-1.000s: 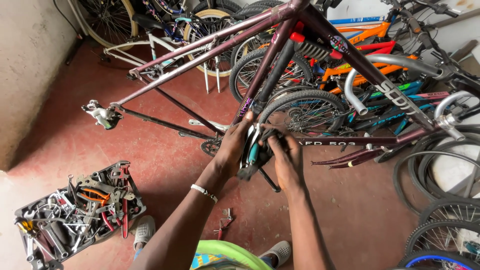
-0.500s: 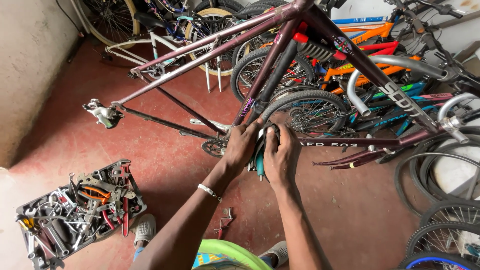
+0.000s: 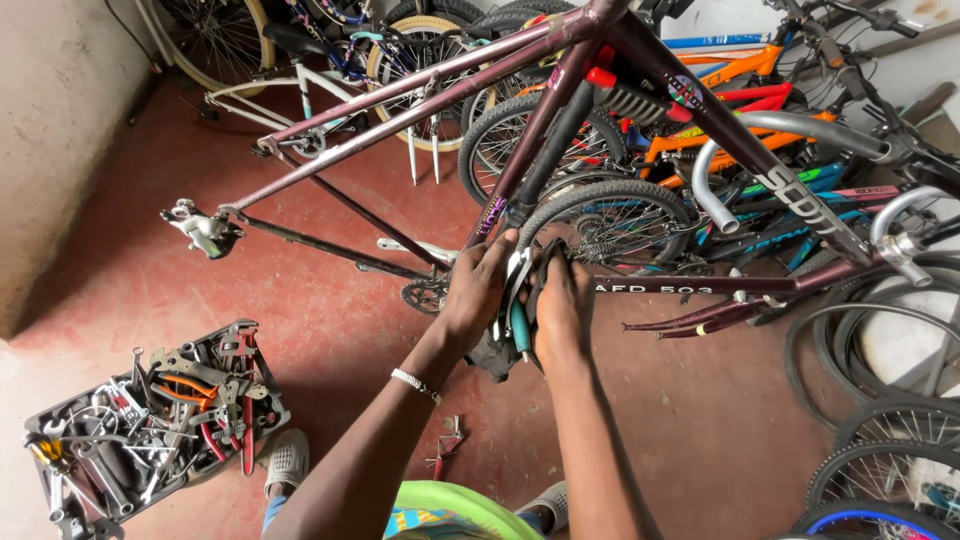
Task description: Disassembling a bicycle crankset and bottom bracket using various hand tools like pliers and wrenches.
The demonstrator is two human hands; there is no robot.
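A maroon bicycle frame [image 3: 420,95] hangs wheelless in front of me, its tubes meeting at the bottom bracket. My left hand [image 3: 478,288] and my right hand [image 3: 562,312] are pressed together around that junction. Between them sits a tool with a teal handle [image 3: 519,328] and a silver metal part, with a black piece below. My right hand covers most of the tool. A chainring [image 3: 424,294] shows just left of my left hand. A metal bracelet circles my left wrist.
A grey tray of wrenches and pliers [image 3: 150,425] lies on the red floor at lower left. A small red-handled tool [image 3: 446,450] lies near my shoes. Parked bicycles [image 3: 740,120] and loose wheels [image 3: 880,440] crowd the right and back. A concrete wall [image 3: 50,130] stands left.
My hands have closed in on the bottom bracket; the right hand moved up beside the left and now covers the tool.
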